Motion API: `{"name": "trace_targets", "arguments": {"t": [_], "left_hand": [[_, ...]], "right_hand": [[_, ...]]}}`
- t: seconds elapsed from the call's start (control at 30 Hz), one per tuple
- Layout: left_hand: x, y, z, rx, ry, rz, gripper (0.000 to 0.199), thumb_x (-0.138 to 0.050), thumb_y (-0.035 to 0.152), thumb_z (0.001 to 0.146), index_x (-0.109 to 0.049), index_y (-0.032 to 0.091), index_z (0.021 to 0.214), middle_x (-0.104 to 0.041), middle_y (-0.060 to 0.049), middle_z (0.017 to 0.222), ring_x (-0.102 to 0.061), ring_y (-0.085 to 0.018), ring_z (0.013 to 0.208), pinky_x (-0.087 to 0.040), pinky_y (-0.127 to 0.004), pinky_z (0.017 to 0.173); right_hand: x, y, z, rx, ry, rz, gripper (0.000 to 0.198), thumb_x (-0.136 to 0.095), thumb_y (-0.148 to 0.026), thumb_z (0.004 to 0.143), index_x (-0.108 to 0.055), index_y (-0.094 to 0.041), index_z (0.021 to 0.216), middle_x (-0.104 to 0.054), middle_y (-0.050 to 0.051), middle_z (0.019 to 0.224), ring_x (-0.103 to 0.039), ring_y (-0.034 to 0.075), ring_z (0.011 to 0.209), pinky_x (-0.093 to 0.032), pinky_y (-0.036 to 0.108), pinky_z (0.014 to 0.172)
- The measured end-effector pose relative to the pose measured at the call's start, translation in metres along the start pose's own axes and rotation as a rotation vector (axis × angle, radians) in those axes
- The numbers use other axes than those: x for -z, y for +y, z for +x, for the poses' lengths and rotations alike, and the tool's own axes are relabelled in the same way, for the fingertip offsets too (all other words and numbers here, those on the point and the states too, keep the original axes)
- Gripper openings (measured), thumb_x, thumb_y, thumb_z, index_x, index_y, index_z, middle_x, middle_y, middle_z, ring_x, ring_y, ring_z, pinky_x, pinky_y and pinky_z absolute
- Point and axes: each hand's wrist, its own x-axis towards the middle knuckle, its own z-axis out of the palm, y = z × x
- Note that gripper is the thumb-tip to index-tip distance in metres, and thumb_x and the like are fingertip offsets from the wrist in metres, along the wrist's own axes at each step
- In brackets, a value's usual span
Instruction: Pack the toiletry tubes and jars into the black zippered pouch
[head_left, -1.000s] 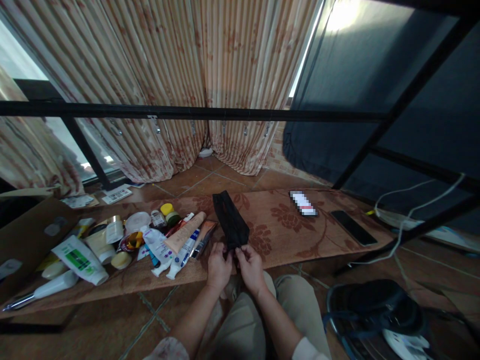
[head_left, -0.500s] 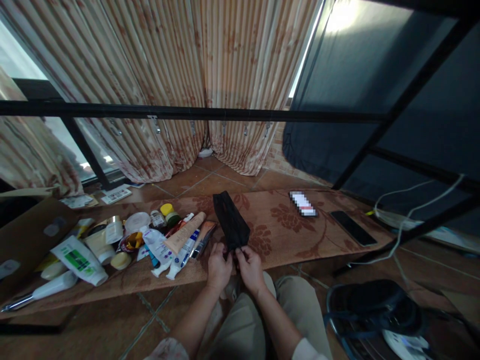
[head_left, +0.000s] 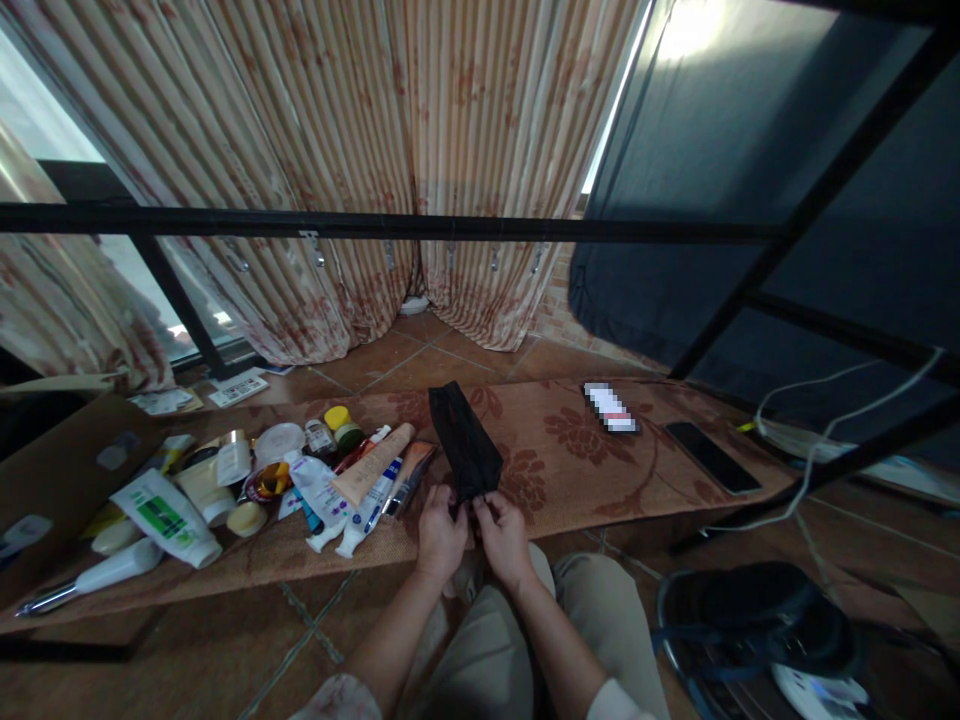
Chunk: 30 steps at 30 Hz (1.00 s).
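Observation:
A black fabric pouch (head_left: pixel 465 437) lies lengthwise on the brown patterned cloth (head_left: pixel 559 495), its near end at the cloth's front edge. My left hand (head_left: pixel 442 530) pinches the left corner of that near end. On the other corner, the fingers of my right hand (head_left: pixel 502 530) are closed too. Both thumbs are close together, and the pouch's opening, if any, cannot be made out. Just left of the pouch is a pile of tubes and jars, with a beige tube (head_left: pixel 373 465), a blue and white tube (head_left: pixel 371 508) and a green and white tube (head_left: pixel 169 517).
A yellow-lidded jar (head_left: pixel 337 417) stands behind the tubes. At far left is a cardboard box (head_left: pixel 67 470). Two phones lie to the right, a lit one (head_left: pixel 610 408) and a dark one (head_left: pixel 711 457). A black metal bar (head_left: pixel 480 229) crosses in front of the curtains (head_left: pixel 315 120).
The whole view has shifted slightly, so things appear a little further right. Both hands keep their hold on the pouch's near end, with little visible movement.

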Motion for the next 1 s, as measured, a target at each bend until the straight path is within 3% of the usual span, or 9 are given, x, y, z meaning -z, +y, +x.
{"name": "trace_targets", "arguments": {"t": [1.0], "left_hand": [[0.0014, 0.0034, -0.0026, 0.02, 0.012, -0.04, 0.006, -0.05, 0.019, 0.079, -0.047, 0.021, 0.074, -0.053, -0.002, 0.078, -0.056, -0.017, 0.074, -0.044, -0.029, 0.064]], "right_hand": [[-0.0011, -0.0015, -0.0003, -0.036, -0.024, 0.015, 0.035, -0.046, -0.046, 0.083, -0.062, -0.017, 0.073, -0.06, 0.002, 0.065, -0.051, 0.014, 0.058, -0.039, 0.022, 0.052]]}}
